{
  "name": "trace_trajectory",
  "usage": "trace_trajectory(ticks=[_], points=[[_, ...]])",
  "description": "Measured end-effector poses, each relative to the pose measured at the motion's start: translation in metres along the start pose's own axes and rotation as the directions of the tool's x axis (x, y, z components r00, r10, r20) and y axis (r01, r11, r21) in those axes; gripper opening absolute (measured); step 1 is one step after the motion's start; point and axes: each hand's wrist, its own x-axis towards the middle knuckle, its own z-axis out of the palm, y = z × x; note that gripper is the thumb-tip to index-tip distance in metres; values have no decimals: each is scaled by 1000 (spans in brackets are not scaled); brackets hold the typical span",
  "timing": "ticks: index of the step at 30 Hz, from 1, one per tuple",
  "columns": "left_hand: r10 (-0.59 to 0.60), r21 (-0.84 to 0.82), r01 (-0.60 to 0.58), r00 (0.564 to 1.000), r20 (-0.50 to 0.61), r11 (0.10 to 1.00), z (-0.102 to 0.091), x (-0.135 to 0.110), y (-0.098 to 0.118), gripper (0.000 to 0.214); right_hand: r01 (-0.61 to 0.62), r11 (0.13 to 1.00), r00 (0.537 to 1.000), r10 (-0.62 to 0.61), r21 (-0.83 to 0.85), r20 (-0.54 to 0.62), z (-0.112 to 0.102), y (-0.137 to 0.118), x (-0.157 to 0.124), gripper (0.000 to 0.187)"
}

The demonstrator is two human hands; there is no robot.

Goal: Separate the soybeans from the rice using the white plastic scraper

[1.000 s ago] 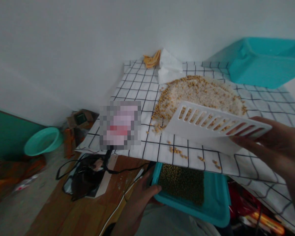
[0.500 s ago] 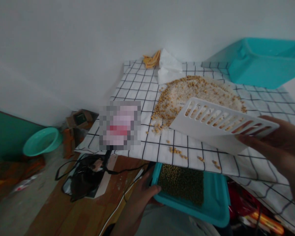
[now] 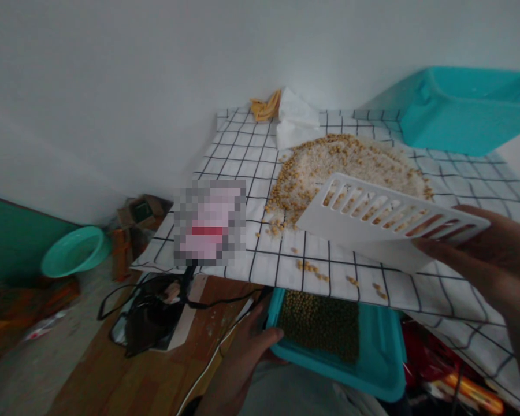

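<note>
My right hand (image 3: 481, 242) grips a white plastic basket with slots (image 3: 372, 237), tilted on its side at the near edge of a heap of white rice-like grains and yellow beans (image 3: 351, 162). Several stray beans (image 3: 312, 268) lie in front of it on the checked cloth (image 3: 225, 156). Below the table edge, my left hand (image 3: 257, 341) holds the left rim of a teal tray (image 3: 379, 346), thumb on top and the other fingers mostly hidden. Inside the tray is a layer of small dark greenish and yellowish beans (image 3: 320, 323).
A large teal bin (image 3: 463, 121) stands at the table's back right. White paper (image 3: 297, 118) and a yellow cloth (image 3: 266, 107) lie at the back. A blurred-out pink item (image 3: 210, 222) is at the left edge. Bags, cables and a green basin (image 3: 75, 251) are on the floor.
Almost nothing differs. The whole view has shifted very slightly, and both hands keep their grips on the basket and the tray.
</note>
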Motion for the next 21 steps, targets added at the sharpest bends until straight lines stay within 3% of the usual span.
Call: trace_trajectory(ticks=[3,14,21], points=[[-8,23,8,1000,-8,1000,1,-3,2,78,90,996,994,-90,-4,62,-1,0,0,18],[-3,15,3,1000,4,1000,-1,0,0,78,149,989,981,-149,6,123,-5,5,-2,20],[-25,24,24,999,21,999,-2,1,-1,82,243,969,961,-233,-54,149,-4,-8,0,13]])
